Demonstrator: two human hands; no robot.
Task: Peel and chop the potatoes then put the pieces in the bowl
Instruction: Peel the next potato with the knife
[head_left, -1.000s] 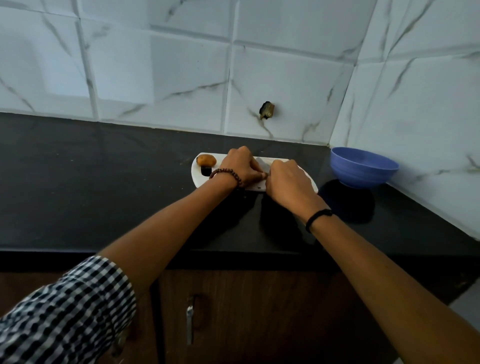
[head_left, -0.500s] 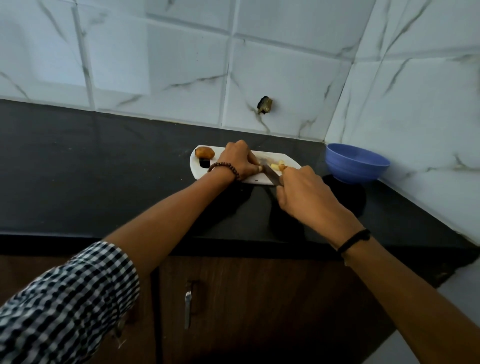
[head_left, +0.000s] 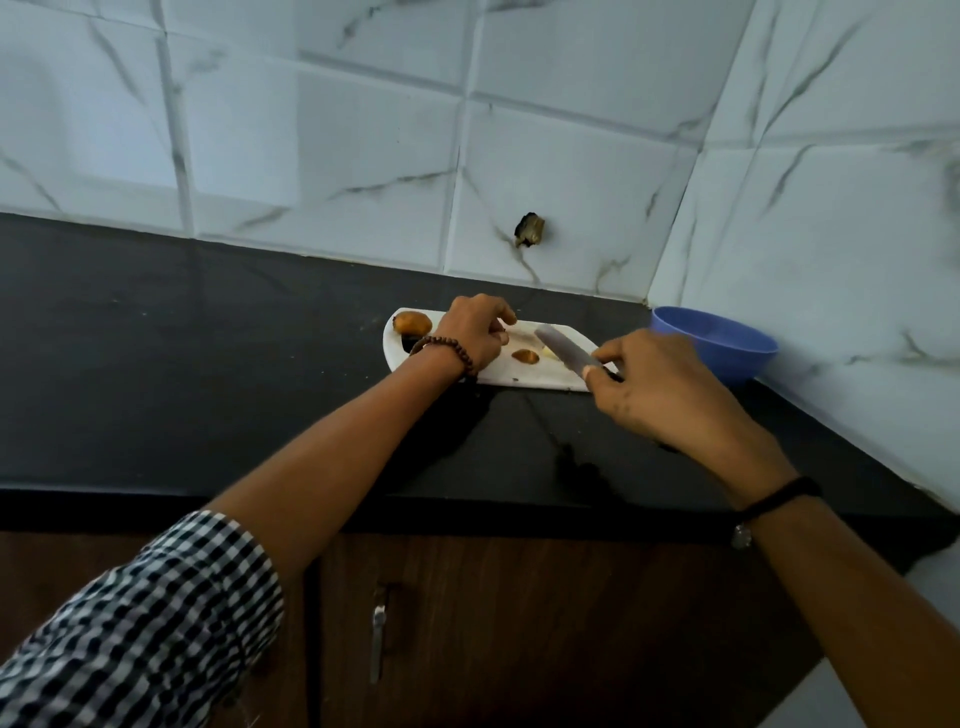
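A white cutting board (head_left: 519, 376) lies on the black counter near the back wall. An unpeeled brown potato (head_left: 413, 323) sits at its left end. My left hand (head_left: 475, 332) hovers over the board's middle with fingers loosely curled, and I see nothing in it. My right hand (head_left: 660, 387) grips the handle of a knife (head_left: 563, 349), its blade angled up and left over the board. Beside the blade lie a brown potato piece (head_left: 524, 356) and a pale piece (head_left: 548, 353). The blue bowl (head_left: 727, 343) stands right of the board, in the corner.
The black counter (head_left: 208, 364) stretches far to the left. White marble tiles form the back and right walls, with a dark hole (head_left: 530, 229) in the back wall. Below the counter edge are brown cabinet doors with a metal handle (head_left: 377, 639).
My right hand has drawn back to the right and raised the knife blade off the potato. My left hand has let go, uncovering the cut pieces. The camera has tilted.
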